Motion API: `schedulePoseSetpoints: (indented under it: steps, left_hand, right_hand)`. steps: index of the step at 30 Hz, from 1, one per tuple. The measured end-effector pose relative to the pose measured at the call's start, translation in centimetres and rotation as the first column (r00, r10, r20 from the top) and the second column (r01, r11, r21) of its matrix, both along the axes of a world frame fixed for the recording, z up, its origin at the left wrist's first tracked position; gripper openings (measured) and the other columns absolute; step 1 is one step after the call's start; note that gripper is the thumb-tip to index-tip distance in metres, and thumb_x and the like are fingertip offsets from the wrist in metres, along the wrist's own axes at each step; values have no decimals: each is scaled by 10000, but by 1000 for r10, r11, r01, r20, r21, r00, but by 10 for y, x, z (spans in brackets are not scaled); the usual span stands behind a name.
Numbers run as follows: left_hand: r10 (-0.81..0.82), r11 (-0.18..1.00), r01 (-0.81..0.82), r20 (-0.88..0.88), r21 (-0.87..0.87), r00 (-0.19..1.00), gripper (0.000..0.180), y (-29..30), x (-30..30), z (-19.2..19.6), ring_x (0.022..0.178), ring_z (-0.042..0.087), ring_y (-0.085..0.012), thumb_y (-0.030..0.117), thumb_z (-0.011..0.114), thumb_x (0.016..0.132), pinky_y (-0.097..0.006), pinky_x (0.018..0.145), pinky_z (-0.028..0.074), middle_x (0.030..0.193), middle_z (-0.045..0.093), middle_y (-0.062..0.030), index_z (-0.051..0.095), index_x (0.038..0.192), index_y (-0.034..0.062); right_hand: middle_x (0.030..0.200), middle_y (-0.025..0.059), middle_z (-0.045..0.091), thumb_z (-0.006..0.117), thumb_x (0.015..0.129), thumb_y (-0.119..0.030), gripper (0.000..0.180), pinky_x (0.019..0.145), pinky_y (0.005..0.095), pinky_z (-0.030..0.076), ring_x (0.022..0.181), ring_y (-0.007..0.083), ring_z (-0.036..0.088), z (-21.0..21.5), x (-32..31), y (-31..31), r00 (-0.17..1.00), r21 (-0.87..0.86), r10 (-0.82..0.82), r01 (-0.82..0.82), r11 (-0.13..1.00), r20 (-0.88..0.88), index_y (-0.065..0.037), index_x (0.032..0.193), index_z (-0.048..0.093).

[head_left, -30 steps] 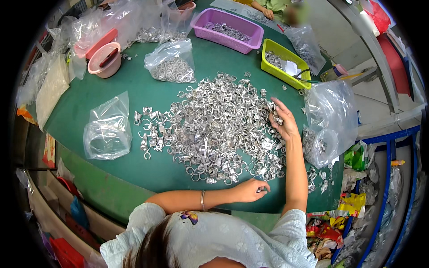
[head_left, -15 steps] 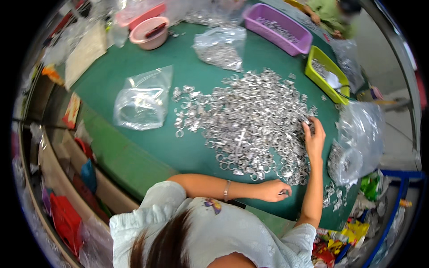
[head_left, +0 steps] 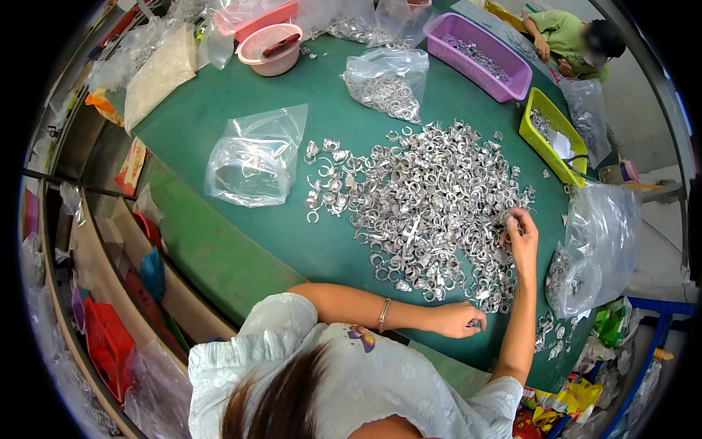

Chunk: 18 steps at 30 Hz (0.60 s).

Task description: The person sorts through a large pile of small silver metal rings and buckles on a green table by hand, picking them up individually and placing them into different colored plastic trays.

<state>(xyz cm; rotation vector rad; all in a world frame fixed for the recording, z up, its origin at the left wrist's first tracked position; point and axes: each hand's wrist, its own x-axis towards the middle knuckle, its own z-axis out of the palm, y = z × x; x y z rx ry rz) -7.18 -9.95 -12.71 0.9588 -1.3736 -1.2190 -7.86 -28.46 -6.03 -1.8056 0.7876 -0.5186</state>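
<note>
Your left hand (head_left: pixel 457 320) lies at the near edge of the green table (head_left: pixel 219 146), fingers curled in and pinched on a small metal ring (head_left: pixel 475 323). The grip is narrow, closed on that one piece. The ring is too small to tell which way it faces or how its axis lies.

Your right hand (head_left: pixel 521 238) rests on the right flank of the ring pile (head_left: pixel 424 205), fingers bent down into the loose pieces. Whether it has one gripped or merely touches them I cannot tell; the fingertips are buried among the rings.

The pile spreads across the middle of the table, wider across than deep, its rings lying flat and tilted in every direction with no common heading. A few strays sit apart at its left edge.

A clear bag (head_left: pixel 596 249) holding more rings stands just beside your right hand. A flat clear bag (head_left: pixel 252 157) lies left of the pile, apart from it. A filled bag (head_left: pixel 386 84) sits beyond the pile. A purple tray (head_left: pixel 512 77) and a yellow-green tray (head_left: pixel 530 135) stand at the far right. A pink bowl (head_left: pixel 270 47) stands at the far left. Another person (head_left: pixel 570 36) sits beyond the trays.
</note>
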Motion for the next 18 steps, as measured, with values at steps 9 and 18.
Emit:
schedulePoseSetpoints:
  steps: [9,18]
  left_hand:
    - [41,999,-42,-19,-18,999,165,1,2,5,667,598,-264,75,563,804,-346,627,464,725,604,-143,595,959,28]
    - [574,795,-590,-488,142,657,517,-10,23,28,765,502,-116,-7,525,857,-232,626,468,944,494,-71,282,1311,39]
  right_hand:
    - [679,37,536,572,887,-183,180,428,226,332,507,117,492,4,-7,-10,980,373,-11,-66,925,200,-14,947,570]
    - [685,36,581,568,887,-214,185,418,216,359,532,110,546,3,-9,37,991,469,-84,26,883,102,-33,857,583]
